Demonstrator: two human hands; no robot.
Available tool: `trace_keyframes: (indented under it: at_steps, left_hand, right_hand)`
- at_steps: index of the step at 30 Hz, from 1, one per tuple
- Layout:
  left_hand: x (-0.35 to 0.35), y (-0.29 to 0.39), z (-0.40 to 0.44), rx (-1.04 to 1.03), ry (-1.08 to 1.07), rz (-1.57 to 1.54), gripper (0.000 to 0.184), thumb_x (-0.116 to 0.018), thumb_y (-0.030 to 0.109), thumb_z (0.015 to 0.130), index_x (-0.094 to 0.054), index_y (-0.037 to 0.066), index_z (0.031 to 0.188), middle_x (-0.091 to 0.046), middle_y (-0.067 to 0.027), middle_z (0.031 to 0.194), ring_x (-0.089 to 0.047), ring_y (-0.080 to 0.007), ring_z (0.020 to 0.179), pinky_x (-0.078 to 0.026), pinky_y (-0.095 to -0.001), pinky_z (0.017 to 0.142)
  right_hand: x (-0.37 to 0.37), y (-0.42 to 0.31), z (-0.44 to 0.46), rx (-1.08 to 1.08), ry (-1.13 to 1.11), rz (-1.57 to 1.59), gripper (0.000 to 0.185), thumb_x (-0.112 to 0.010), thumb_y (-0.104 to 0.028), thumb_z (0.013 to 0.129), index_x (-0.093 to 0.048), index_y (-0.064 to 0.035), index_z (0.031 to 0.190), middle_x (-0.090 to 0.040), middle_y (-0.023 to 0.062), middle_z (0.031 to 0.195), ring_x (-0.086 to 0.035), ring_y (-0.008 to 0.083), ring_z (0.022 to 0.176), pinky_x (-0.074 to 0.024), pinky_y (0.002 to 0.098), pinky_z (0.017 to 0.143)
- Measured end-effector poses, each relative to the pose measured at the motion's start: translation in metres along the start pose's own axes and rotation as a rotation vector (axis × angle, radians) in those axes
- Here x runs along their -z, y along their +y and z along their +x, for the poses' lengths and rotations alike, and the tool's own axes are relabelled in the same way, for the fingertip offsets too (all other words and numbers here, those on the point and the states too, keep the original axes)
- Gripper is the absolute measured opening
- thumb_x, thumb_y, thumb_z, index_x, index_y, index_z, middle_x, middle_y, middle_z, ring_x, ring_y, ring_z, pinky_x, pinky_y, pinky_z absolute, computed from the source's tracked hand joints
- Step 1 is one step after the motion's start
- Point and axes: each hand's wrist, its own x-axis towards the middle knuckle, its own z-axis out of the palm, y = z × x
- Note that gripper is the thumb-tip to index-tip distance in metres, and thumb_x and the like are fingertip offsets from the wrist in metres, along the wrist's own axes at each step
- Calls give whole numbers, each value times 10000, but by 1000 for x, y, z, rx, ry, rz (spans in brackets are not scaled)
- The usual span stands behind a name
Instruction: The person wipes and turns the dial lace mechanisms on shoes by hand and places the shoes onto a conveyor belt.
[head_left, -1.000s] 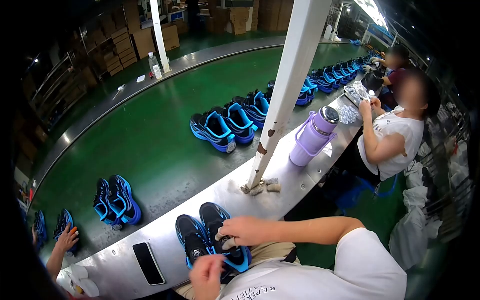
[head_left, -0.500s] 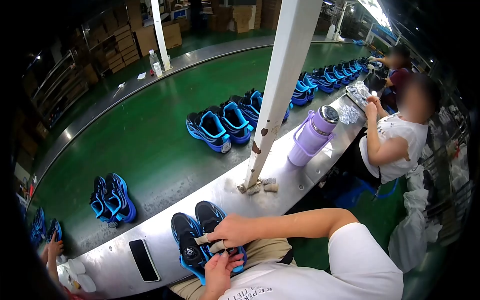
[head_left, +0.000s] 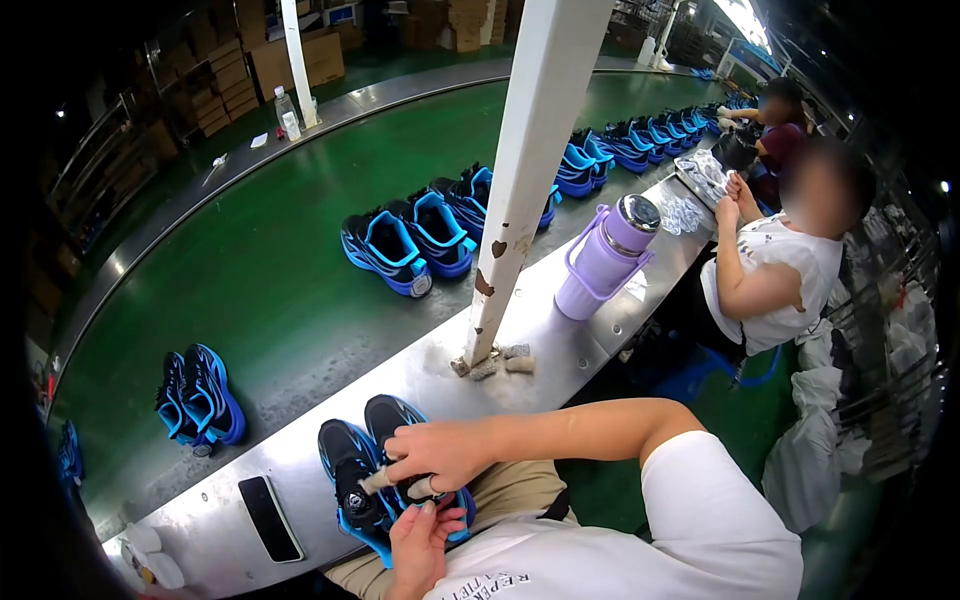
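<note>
A pair of black and blue sneakers sits at the near edge of the metal bench: the left sneaker (head_left: 345, 455), with a round dial on its top, and the right sneaker (head_left: 392, 412), partly covered by my hands. My right hand (head_left: 440, 452) reaches across from the right over the right sneaker. Beige covers wrap two of its bent fingertips, and its thumb is hidden. Below it, my left hand (head_left: 422, 545) has its thumb and fingers pinched together against the right sneaker's side; what lies between them is too small to make out.
A phone (head_left: 270, 518) lies left of the sneakers. A white post (head_left: 530, 150) rises from the bench, with a purple bottle (head_left: 603, 265) beyond it. More sneakers (head_left: 200, 395) stand on the green belt (head_left: 270, 250). A co-worker (head_left: 770, 270) sits at the right.
The view has shifted, so most things appear further left. A co-worker's hand and a sneaker at the far left have left the view. My right fingers have shifted slightly over the sneaker.
</note>
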Motion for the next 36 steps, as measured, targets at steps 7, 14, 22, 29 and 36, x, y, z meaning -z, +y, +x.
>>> trace_keyframes:
  at_steps: [7,14,22,29,36]
  left_hand:
    - [2,1,0,28,-5,-10,241,-440,88,979,-527,-71,1138,-607,-191,1126,-642,-283,938,-554,-352,743]
    - [-18,15,-2,71,32,70,296,-449,105,982,-515,-93,1191,-592,-180,1157,-621,-294,1022,-550,-323,742]
    - [-15,15,-7,167,36,27,270,-429,104,993,-535,-73,1167,-586,-140,1173,-626,-239,1000,-536,-304,774]
    - [-14,13,-7,141,14,35,265,-427,100,993,-534,-67,1169,-585,-130,1159,-624,-230,1002,-542,-302,766]
    - [-24,10,-8,75,49,67,249,-461,130,985,-544,-49,1136,-637,-138,1041,-652,-170,816,-536,-275,742]
  right_hand:
    - [-1,-2,6,-158,-79,27,532,-626,-292,813,-511,-218,1327,-546,94,802,-568,287,782,-452,414,645]
    - [-18,-5,3,-223,-17,33,411,-617,-369,837,-594,-296,1242,-676,64,867,-648,255,729,-514,361,621]
    - [31,-3,11,-372,-108,98,666,-690,-397,785,-474,-178,1376,-541,101,758,-552,244,703,-452,345,655]
    - [5,-10,18,-24,-186,-97,568,-675,-321,794,-529,-217,1333,-509,78,737,-554,237,717,-437,360,629]
    - [-4,-7,5,-217,-113,13,545,-669,-306,784,-550,-245,1312,-492,68,706,-522,255,652,-431,355,597]
